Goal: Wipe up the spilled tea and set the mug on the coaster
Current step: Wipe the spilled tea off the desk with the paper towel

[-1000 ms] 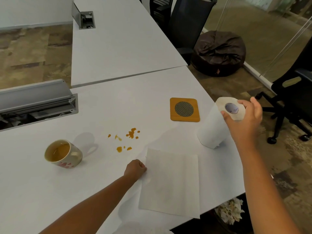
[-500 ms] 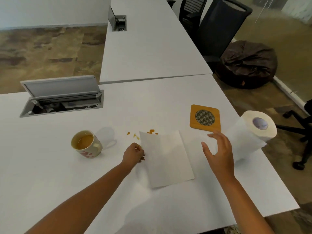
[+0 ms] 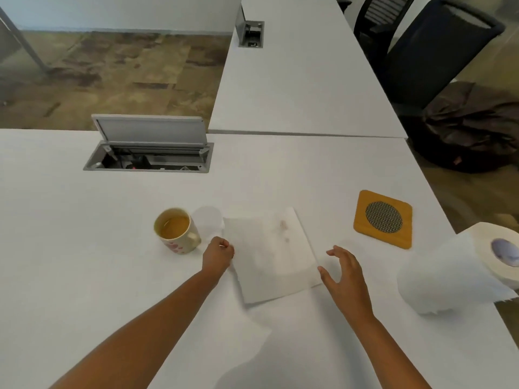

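Observation:
A white paper towel sheet (image 3: 269, 254) lies flat on the white desk (image 3: 84, 248), and faint brownish stains show through its far half. The spilled tea drops are hidden beneath it. My left hand (image 3: 217, 255) pinches the sheet's left edge. My right hand (image 3: 344, 273) hovers with fingers spread at the sheet's right near corner, holding nothing. A cream mug (image 3: 177, 230) with red marks, partly full of tea, stands upright just left of the sheet. The square wooden coaster (image 3: 383, 219) with a dark mesh centre lies to the right, bare.
A paper towel roll (image 3: 455, 270) stands near the desk's right edge. An open cable hatch (image 3: 148, 147) is set into the desk behind the mug. A second desk (image 3: 295, 66), office chairs (image 3: 429, 49) and a dark beanbag (image 3: 474, 127) lie beyond.
My left hand has dragged the sheet forward and left over the tea drops, which no longer show. My right hand let go of the roll and came down beside the sheet.

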Action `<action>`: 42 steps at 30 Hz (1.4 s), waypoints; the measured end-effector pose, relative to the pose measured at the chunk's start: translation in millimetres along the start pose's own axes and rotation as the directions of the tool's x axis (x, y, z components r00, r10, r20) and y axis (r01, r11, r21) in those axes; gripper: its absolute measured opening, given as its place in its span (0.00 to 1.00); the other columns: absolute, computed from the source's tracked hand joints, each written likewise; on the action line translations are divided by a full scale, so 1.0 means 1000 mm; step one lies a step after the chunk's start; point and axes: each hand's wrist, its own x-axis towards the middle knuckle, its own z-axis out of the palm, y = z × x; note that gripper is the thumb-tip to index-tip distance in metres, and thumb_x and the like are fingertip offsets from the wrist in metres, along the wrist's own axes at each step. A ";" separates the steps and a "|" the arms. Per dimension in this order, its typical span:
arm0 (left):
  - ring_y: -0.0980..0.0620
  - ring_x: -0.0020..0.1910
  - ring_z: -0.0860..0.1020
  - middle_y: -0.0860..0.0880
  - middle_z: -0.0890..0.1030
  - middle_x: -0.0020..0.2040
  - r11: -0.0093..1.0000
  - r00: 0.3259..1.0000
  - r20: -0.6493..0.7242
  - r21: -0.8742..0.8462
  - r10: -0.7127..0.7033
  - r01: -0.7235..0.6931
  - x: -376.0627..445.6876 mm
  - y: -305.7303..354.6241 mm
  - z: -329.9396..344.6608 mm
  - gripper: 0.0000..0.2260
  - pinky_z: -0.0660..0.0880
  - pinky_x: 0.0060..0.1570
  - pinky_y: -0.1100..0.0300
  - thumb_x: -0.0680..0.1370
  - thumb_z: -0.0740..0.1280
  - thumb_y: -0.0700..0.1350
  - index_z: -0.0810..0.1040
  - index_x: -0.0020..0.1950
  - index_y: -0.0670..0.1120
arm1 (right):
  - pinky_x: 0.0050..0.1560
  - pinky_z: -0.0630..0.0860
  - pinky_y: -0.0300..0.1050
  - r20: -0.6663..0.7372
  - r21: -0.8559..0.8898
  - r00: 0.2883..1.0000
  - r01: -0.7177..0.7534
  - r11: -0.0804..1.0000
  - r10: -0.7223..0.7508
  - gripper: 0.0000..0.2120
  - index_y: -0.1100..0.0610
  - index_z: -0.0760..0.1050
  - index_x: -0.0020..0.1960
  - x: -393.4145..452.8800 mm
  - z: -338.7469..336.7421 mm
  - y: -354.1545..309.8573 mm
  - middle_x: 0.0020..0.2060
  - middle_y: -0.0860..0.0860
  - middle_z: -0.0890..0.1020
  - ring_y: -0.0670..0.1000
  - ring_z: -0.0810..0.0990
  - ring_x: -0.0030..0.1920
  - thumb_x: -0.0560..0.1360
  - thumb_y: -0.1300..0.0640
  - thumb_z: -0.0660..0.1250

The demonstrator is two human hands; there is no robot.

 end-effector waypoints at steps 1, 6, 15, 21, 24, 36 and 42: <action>0.46 0.42 0.75 0.45 0.77 0.43 0.999 1.000 -0.009 0.049 0.001 0.000 0.003 -0.004 0.000 0.01 0.75 0.45 0.54 0.76 0.61 0.39 0.70 0.46 0.43 | 0.58 0.68 0.39 0.022 -0.011 1.000 0.002 1.000 -0.001 0.18 0.50 0.70 0.61 0.001 0.004 0.001 0.66 0.50 0.71 0.51 0.68 0.68 0.73 0.53 0.69; 0.45 0.53 0.75 0.44 0.75 0.56 0.913 0.978 -0.054 0.372 0.202 -0.169 0.007 -0.031 -0.006 0.13 0.73 0.53 0.53 0.75 0.65 0.45 0.69 0.57 0.44 | 0.62 0.70 0.43 0.147 -0.067 0.989 -0.009 0.998 0.019 0.19 0.50 0.68 0.63 0.004 0.026 0.006 0.69 0.49 0.68 0.50 0.65 0.70 0.74 0.51 0.67; 0.51 0.74 0.56 0.53 0.57 0.76 0.423 0.848 0.293 0.766 0.441 -0.484 0.012 -0.076 -0.020 0.30 0.55 0.70 0.55 0.76 0.51 0.64 0.56 0.74 0.53 | 0.70 0.60 0.41 0.389 -0.179 0.917 0.169 0.969 -0.088 0.21 0.47 0.64 0.67 0.010 0.069 -0.012 0.76 0.46 0.55 0.47 0.48 0.76 0.76 0.48 0.63; 0.54 0.76 0.48 0.58 0.47 0.76 0.427 0.839 0.319 0.748 0.440 -0.508 0.014 -0.085 -0.021 0.31 0.44 0.71 0.58 0.74 0.42 0.67 0.49 0.75 0.56 | 0.73 0.36 0.43 0.518 -0.251 0.815 0.436 0.864 -0.261 0.25 0.50 0.59 0.73 0.022 0.100 -0.039 0.77 0.49 0.49 0.50 0.42 0.77 0.78 0.45 0.57; 0.54 0.76 0.49 0.57 0.49 0.76 0.400 0.834 0.325 0.761 0.446 -0.511 0.013 -0.085 -0.021 0.29 0.41 0.70 0.61 0.76 0.45 0.64 0.50 0.75 0.55 | 0.72 0.33 0.46 0.567 -0.248 0.756 0.536 0.807 -0.327 0.26 0.49 0.57 0.74 0.028 0.117 -0.052 0.77 0.49 0.49 0.51 0.41 0.76 0.78 0.43 0.55; 0.50 0.68 0.70 0.49 0.71 0.70 0.389 0.836 0.280 0.785 0.471 -0.482 0.009 -0.076 -0.022 0.25 0.55 0.68 0.58 0.77 0.52 0.56 0.66 0.71 0.47 | 0.70 0.51 0.56 0.572 -0.331 0.719 0.642 0.691 -0.395 0.28 0.49 0.56 0.75 0.035 0.151 -0.060 0.74 0.51 0.61 0.55 0.57 0.75 0.78 0.40 0.51; 0.51 0.67 0.71 0.50 0.72 0.69 0.372 0.833 0.263 0.800 0.487 -0.470 0.009 -0.079 -0.021 0.24 0.63 0.67 0.52 0.77 0.52 0.56 0.67 0.70 0.47 | 0.71 0.52 0.55 0.562 -0.321 0.725 0.634 0.703 -0.398 0.28 0.48 0.53 0.75 0.033 0.154 -0.058 0.75 0.51 0.59 0.55 0.55 0.75 0.78 0.40 0.50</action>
